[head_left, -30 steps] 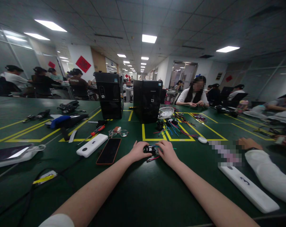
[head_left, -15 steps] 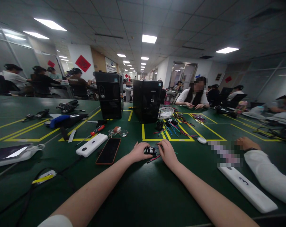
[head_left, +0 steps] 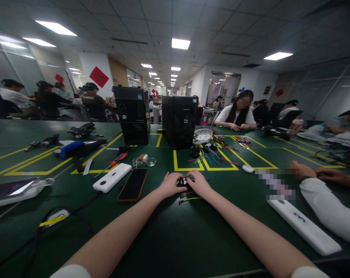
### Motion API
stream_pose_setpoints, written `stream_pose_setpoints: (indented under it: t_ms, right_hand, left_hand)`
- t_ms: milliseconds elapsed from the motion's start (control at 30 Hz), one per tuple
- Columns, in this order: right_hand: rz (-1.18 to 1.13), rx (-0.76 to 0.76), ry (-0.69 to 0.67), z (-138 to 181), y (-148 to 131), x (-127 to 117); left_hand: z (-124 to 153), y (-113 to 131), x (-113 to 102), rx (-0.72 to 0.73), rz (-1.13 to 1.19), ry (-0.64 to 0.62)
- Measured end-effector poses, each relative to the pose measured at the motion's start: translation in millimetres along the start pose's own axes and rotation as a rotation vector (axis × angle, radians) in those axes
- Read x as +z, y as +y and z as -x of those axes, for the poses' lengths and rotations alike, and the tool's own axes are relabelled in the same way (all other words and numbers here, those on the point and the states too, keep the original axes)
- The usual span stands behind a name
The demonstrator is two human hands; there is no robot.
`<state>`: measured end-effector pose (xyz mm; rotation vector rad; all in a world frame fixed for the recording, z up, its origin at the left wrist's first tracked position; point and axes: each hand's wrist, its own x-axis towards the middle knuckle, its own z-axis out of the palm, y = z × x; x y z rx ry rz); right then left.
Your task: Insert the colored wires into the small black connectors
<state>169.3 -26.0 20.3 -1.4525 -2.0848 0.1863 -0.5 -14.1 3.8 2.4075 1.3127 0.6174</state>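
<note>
A small black block with white parts is between my hands at the middle of the table. My left hand closes round its left side, thumb in front and fingers behind. At its right edge, my right hand has its fingertips pinched together, and a blue wire sticks out beyond them. The exact grip of these fingertips is partly hidden. Below the block, a red wire and a yellow-green wire with a dark end trail over the green tabletop.
Two black computer towers stand ahead. A phone, white power bank, glasses and screwdriver lie left. Loose coloured wires and a white basket are ahead right. Another person's sleeved arm rests at right.
My right hand has shifted slightly left, closer to the block. The yellow-green wire now shows below it, and the blue wire behind my hand shows more. Another hand appears at far right.
</note>
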Motion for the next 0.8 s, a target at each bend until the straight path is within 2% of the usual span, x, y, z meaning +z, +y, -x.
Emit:
stream_pose_setpoints:
  t_ms: [67,200,300,367,433,500,633,700,800]
  right_hand:
    - [-0.011,0.041,-0.041,-7.8,-0.5,4.6]
    - [-0.059,0.056,-0.016,-13.4,-0.5,14.1]
    - [-0.118,0.059,0.089,-15.3,2.0,13.0]
    - [-0.149,0.031,0.191,-15.8,1.2,5.2]
    - [-0.154,-0.032,0.237,-12.4,-3.7,-6.2]
    - [-0.119,-0.117,0.157,-3.0,-11.9,-16.9]
    - [-0.025,-0.295,-0.135,26.1,-27.7,-25.4]
    - [-0.026,-0.341,-0.192,36.5,-31.5,-24.0]
    - [-0.027,-0.384,-0.209,40.7,-32.4,-21.5]
  left_hand:
    - [-0.2,-0.9,-0.8,0.003,0.003,-0.007]
    - [0.4,-1.3,-2.2,0.009,0.023,-0.003]
    - [1.1,-0.1,-2.6,-0.006,0.033,0.001]
    - [1.8,0.9,-2.8,-0.008,0.040,0.006]
    - [2.9,1.7,-3.0,-0.002,0.041,0.012]
    - [4.3,2.1,-3.0,0.002,0.036,0.020]
    - [6.6,0.7,-1.5,0.008,0.029,0.032]
    - [7.8,-0.9,-0.4,0.004,0.040,0.039]
    - [10.2,-2.8,-0.3,-0.020,0.065,0.065]
